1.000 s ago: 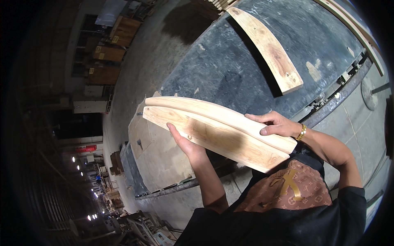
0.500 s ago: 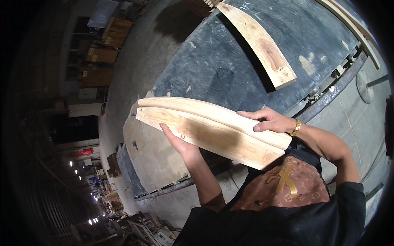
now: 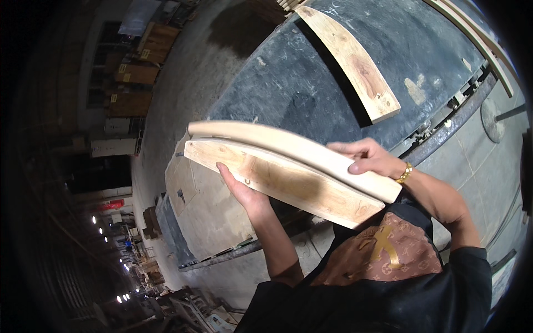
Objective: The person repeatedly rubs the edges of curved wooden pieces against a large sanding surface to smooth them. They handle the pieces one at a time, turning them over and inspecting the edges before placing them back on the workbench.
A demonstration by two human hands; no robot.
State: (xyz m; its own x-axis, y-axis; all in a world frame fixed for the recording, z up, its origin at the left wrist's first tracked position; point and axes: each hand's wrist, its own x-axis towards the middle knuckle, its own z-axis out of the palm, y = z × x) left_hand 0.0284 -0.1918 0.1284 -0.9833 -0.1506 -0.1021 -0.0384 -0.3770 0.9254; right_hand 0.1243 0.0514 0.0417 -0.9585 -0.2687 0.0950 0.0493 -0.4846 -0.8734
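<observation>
Two pale curved wooden pieces lie side by side in my hands, above the near part of the worktable. My left hand (image 3: 243,191) grips the wider curved wooden board (image 3: 277,176) from below, its thumb on the near edge. My right hand (image 3: 375,161), with a gold bracelet at the wrist, is closed round the right end of the narrower curved wooden rail (image 3: 288,145). A dark gap shows between rail and board toward the right; at the left end they lie close. The fingers under both pieces are hidden.
Another curved wooden board (image 3: 355,61) lies on the dark, scuffed worktable (image 3: 266,83). Long thin wooden strips (image 3: 477,33) rest at its far right corner. A metal rail (image 3: 455,119) runs along the table's right edge. Wooden cabinets (image 3: 136,75) stand off to the left.
My right hand has shifted the rail up and slightly right, away from the board, so the gap between them has widened. The board and my left hand have barely moved.
</observation>
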